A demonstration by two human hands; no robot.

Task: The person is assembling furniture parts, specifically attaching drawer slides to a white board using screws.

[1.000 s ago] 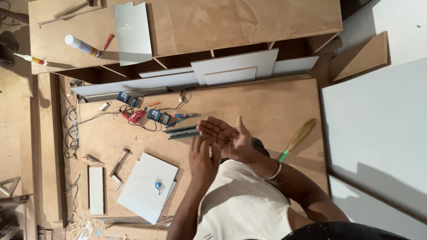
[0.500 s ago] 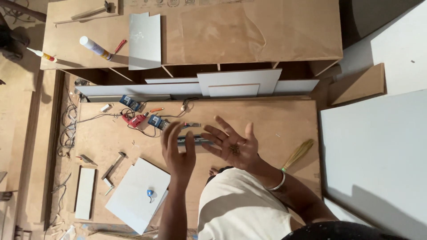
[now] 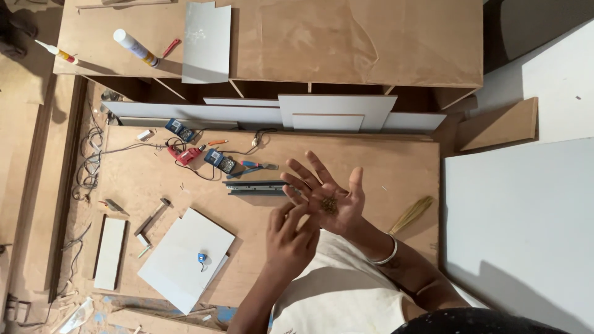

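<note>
Right hand point(image 3: 331, 201): open, palm up, fingers spread, cupping a small heap of dark screws point(image 3: 329, 205) at its centre. Left hand point(image 3: 291, 238): open, loose, fingertips touching the right palm's near edge, gripping nothing visible.

Handling note: the palm is best kept level and slightly cupped, one screw pinched at a time, since a tilt would likely spill the heap toward the lap.

Silver bangle point(image 3: 385, 255): on the right wrist.

White square panel point(image 3: 185, 260): flat near the tabletop's point(image 3: 396, 167) near-left corner, a small blue fitting point(image 3: 202, 260) on it.

Narrow white strip point(image 3: 110, 252): at the left edge.

Hammer point(image 3: 151, 219): just beyond the panel.

Straw brush point(image 3: 411, 213): near the right edge.

Metal drawer slide point(image 3: 257, 187): just beyond the hands, mid-tabletop.

Red and blue tools with cables point(image 3: 198, 151): far-left area, crowded.

Open room: bare board lies to the right of the hands and toward the far right corner.

Grey panels point(image 3: 337, 111): stacked along the far edge.

Upper board point(image 3: 371, 43): farthest, bearing a sealant tube point(image 3: 136, 48) and a grey sheet point(image 3: 207, 40).
</note>
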